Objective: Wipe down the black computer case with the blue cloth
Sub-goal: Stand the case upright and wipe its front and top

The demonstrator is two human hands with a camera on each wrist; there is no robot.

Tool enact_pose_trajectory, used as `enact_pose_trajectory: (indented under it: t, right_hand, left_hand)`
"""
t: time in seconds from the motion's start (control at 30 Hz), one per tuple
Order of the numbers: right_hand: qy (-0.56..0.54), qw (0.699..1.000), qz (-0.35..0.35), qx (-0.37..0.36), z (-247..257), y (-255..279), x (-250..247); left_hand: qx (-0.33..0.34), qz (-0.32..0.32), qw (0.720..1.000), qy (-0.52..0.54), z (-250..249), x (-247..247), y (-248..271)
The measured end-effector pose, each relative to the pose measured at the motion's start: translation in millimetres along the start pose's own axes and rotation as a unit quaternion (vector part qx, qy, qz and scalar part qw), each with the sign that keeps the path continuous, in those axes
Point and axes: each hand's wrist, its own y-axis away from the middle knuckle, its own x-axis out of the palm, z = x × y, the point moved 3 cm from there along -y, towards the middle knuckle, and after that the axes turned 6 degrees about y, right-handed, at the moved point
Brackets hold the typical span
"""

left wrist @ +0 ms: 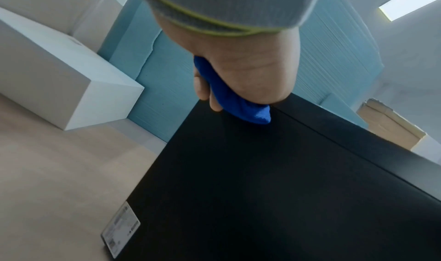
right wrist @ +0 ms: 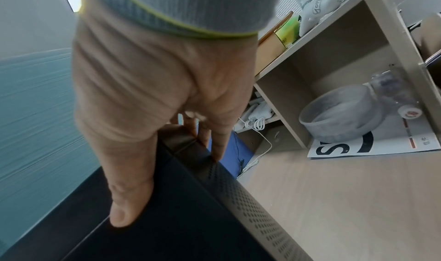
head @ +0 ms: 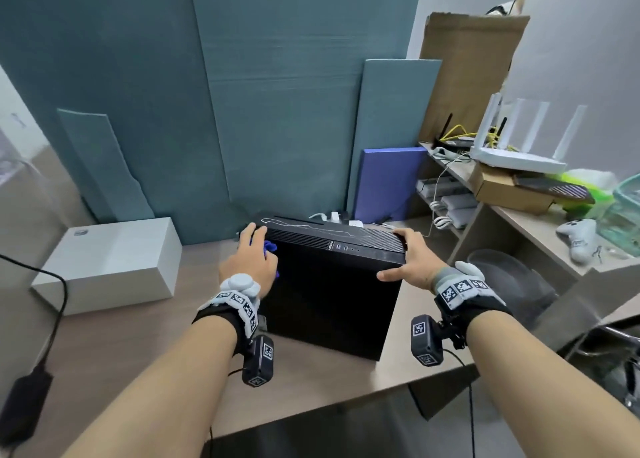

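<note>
The black computer case (head: 332, 295) stands on the wooden desk, tipped so its broad side panel faces me. At its upper left corner my left hand (head: 251, 256) grips the bunched blue cloth (head: 270, 248) and holds it against the case's left edge. The left wrist view shows the blue cloth (left wrist: 235, 99) squeezed in my palm, touching the black case (left wrist: 262, 189). My right hand (head: 408, 256) clasps the upper right corner, thumb on the side panel, fingers over the top. In the right wrist view my right hand (right wrist: 167, 152) straddles the corner of the case (right wrist: 171, 218).
A white box (head: 110, 260) lies on the desk left of the case. Teal boards (head: 242, 94) lean against the wall behind. Shelves on the right carry a white router (head: 516, 152), cardboard box (head: 509, 191) and game controller (head: 578, 236). A black cable (head: 55, 305) crosses the desk's left side.
</note>
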Motion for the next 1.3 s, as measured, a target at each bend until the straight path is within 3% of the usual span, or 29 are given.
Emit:
enact_pose_trajectory:
  t: [0.1, 0.33, 0.47, 0.67, 0.77, 0.87, 1.03, 1.1, 1.2, 1.3]
  right_hand:
    - [0.033, 0.999, 0.002, 0.005, 2, -6, -2]
    - [0.173, 0.984, 0.023, 0.04, 29, -21, 0]
    - [0.278, 0.96, -0.015, -0.011, 57, -16, 12]
    - [0.267, 0.958, 0.01, -0.103, 97, -14, 45]
    - [0.241, 0.966, 0.021, -0.091, 97, -13, 52]
    - [0.235, 0.968, 0.035, -0.078, 91, -17, 50]
    - [0.23, 0.967, 0.058, -0.091, 77, -18, 36]
    - [0.217, 0.97, 0.051, -0.101, 70, -19, 36]
    - [0.209, 0.971, 0.035, -0.109, 67, -20, 43]
    - [0.203, 0.97, 0.028, -0.132, 68, -23, 44]
  left_hand:
    - [0.015, -0.041, 0.999, 0.013, 4, -11, 6]
    - [0.037, -0.069, 0.997, -0.008, 7, -19, 20]
    - [0.036, -0.078, 0.996, -0.021, 10, -22, 25]
    - [0.028, -0.062, 0.998, -0.015, 5, -37, 21]
    - [-0.006, -0.116, 0.992, 0.05, -3, -54, 11]
    - [0.001, -0.174, 0.975, 0.137, -6, -57, -3]
    - [0.044, -0.106, 0.985, 0.13, -5, -18, -24]
    - [0.074, -0.135, 0.982, 0.113, -13, -8, -20]
    - [0.173, -0.158, 0.969, 0.078, -52, 0, 1]
    - [0.26, -0.097, 0.957, 0.088, -99, 16, 25]
